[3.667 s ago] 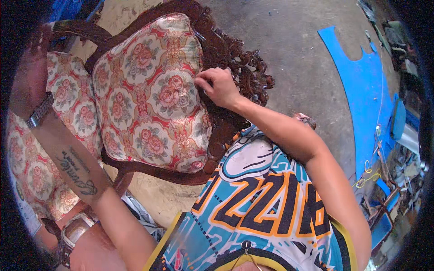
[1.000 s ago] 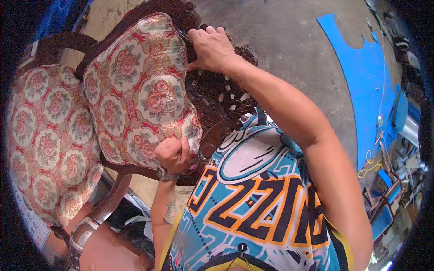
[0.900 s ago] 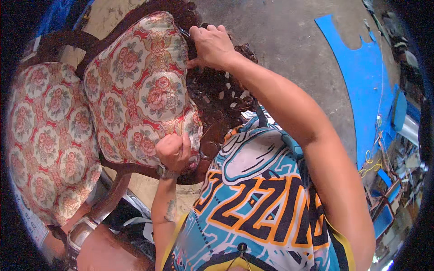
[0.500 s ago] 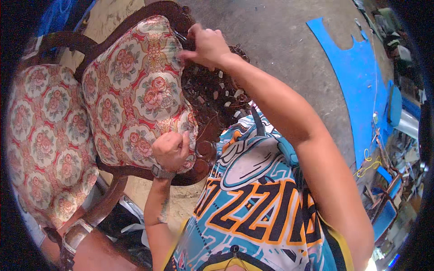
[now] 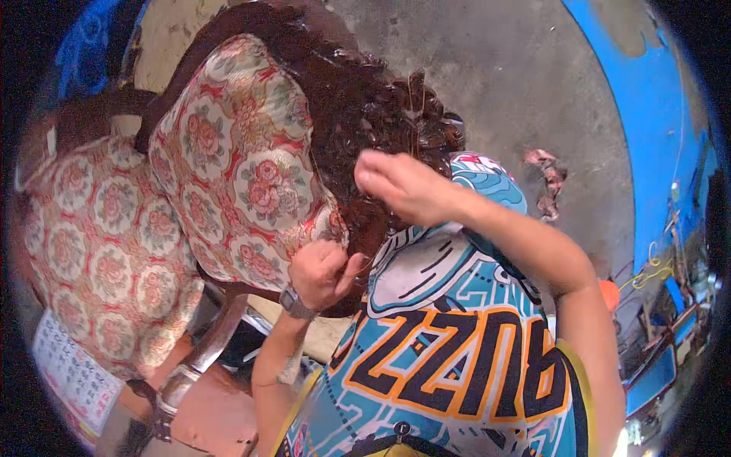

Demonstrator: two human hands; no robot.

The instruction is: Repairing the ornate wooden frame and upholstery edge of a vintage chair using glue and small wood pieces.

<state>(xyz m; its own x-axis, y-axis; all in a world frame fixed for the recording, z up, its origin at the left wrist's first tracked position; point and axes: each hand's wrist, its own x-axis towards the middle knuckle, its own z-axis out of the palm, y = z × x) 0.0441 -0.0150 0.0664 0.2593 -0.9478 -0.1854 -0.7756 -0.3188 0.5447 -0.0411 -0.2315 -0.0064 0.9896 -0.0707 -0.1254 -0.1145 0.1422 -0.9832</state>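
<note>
Left hand [image 5: 324,274], a dark watch [image 5: 295,303] at its wrist, sits just below centre in front of the bright printed shirt [image 5: 449,358] — fingers curled in, thumb standing apart, and I cannot tell whether anything is pinched in them. Right hand [image 5: 403,186] is a little above and to the right, fingers bent and close together over dark wood; whether they grip something is hidden too. From the left hand, the flowered chair back [image 5: 228,167] lies up and to the left: its long axis leans from the upper part of the frame down toward that hand, which is the nearer one, right at the lower-right corner. A strip of the carved wooden frame [image 5: 335,84] shows between the right fingers and the cloth edge. Farther out, the matching seat [image 5: 106,251] fills the left, while a blue sheet [image 5: 647,129] covers floor at upper right.
</note>
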